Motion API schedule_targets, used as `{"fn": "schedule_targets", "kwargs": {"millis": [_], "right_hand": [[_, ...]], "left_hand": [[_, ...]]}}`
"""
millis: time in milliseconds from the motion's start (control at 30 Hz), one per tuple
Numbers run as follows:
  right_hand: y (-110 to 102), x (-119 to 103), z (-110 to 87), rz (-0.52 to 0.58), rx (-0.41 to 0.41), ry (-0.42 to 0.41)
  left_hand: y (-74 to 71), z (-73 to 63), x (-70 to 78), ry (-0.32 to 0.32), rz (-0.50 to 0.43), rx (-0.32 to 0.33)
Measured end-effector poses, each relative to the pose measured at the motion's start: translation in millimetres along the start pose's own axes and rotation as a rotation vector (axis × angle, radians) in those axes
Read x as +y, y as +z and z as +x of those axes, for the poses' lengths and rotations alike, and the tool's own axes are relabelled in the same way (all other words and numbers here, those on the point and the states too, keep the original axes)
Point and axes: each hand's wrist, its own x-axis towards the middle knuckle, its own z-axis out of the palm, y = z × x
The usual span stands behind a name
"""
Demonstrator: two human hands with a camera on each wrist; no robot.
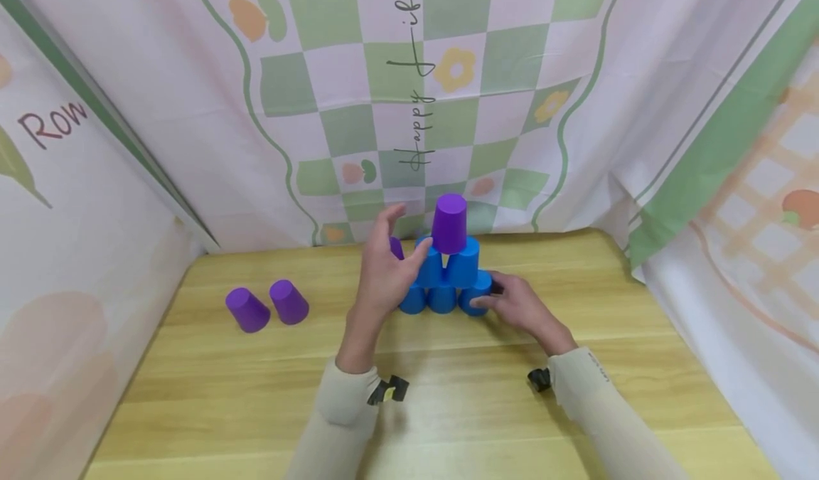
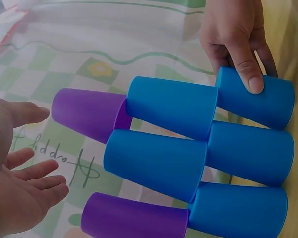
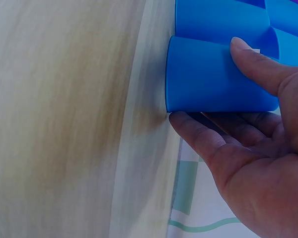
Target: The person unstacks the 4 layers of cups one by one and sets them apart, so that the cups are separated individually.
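Note:
Upside-down cups are stacked in a pyramid. At its top stands a purple cup (image 1: 451, 224), straddling two blue cups of the tier beneath. Another purple cup (image 2: 134, 215) sits in that middle tier, mostly hidden behind my left hand in the head view. The bottom tier shows blue cups standing on the table. My left hand (image 1: 387, 270) is beside the upper left of the stack, fingers spread and holding nothing, thumb pointing toward the top cup. With thumb and fingers on either side, my right hand (image 1: 521, 302) grips the rightmost bottom blue cup (image 3: 213, 74).
Two more purple cups, a left one (image 1: 247, 310) and a right one (image 1: 289, 302), stand upside down on the wooden table (image 1: 269, 395), left of the pyramid. A patterned curtain (image 1: 333, 131) hangs directly behind the table's back edge, with cloth at both sides.

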Motion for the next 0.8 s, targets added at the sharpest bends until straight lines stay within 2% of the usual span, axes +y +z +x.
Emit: {"fn": "schedule_targets", "kwargs": {"millis": [200,533,800], "right_hand": [[-1,0,-0.5,-0.01,0.0,-0.007],[1,0,-0.2,-0.006,-0.008,0.011],[1,1,0.7,-0.01,0.001,0.001]], "left_hand": [[8.3,4.5,0.3,-0.006,-0.003,-0.015],[22.9,13.7,7.8,-0.111,0.018,-0.101],[36.1,18.3,5.1,-0.129,0.009,-0.11]]}}
